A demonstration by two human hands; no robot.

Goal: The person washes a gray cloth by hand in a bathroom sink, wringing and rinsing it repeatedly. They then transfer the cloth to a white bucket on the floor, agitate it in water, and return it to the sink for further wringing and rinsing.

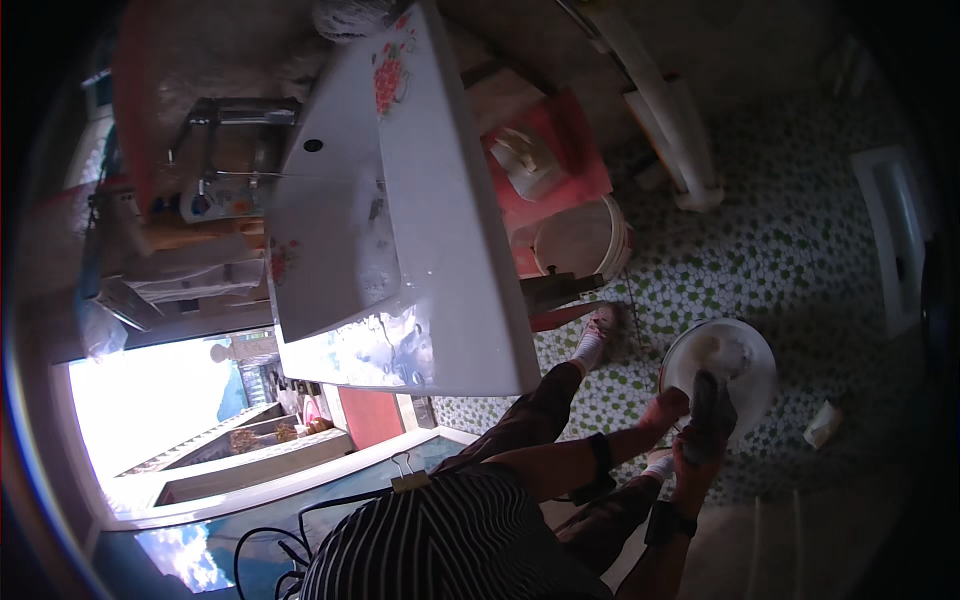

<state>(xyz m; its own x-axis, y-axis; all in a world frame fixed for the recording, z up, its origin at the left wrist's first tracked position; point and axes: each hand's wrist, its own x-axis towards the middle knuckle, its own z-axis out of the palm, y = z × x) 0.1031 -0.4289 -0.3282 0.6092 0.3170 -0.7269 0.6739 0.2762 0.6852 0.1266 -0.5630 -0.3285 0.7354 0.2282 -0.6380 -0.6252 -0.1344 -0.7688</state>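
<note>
A dark grey cloth (713, 402), long and sock-like in shape, hangs over the near part of a round white basin (765, 385). My right hand (698, 462) grips its lower end, with the fingers partly hidden by the cloth. Close on its left side is my left hand (664, 408), the fingers curled closed; whether they hold an edge of the cloth is too dark to make out. Inside the basin lies a pale, whitish mass (728, 353), perhaps suds or wet fabric. Both forearms reach in from below, with a dark band on each.
A white sink (465, 240) with a tap (240, 112) stands to the left. Behind the basin are a white bucket (622, 240) and a red container (575, 135). A small pale block (823, 425) lies on the green-and-white floor (690, 270). A white fixture (890, 240) sits at far right.
</note>
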